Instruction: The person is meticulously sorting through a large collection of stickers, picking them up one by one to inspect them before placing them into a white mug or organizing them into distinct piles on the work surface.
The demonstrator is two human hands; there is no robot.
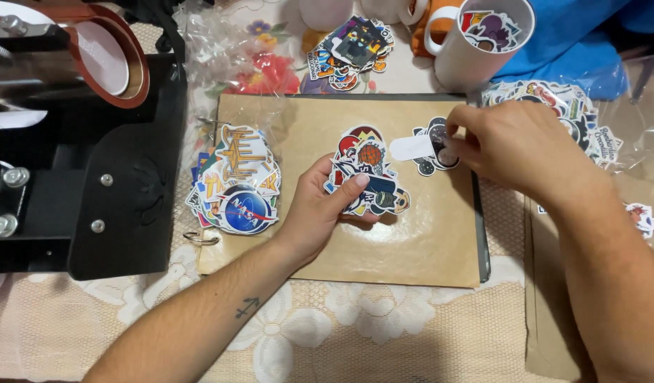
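My left hand (320,209) holds a small stack of colourful stickers (366,170) fanned over a brown paper sheet (384,241), thumb pressed on the front of the stack. My right hand (515,145) pinches a dark round sticker (433,145) at the upper right of the sheet, with a white backing strip (410,147) sticking out to its left. Both hands hover just above the sheet.
A pile of stickers (238,181) lies at the sheet's left edge beside a black press machine (86,163). More stickers (352,46) lie at the back, and another heap (586,120) sits at the right. A white mug (483,39) stands behind. A lace tablecloth (284,326) covers the table.
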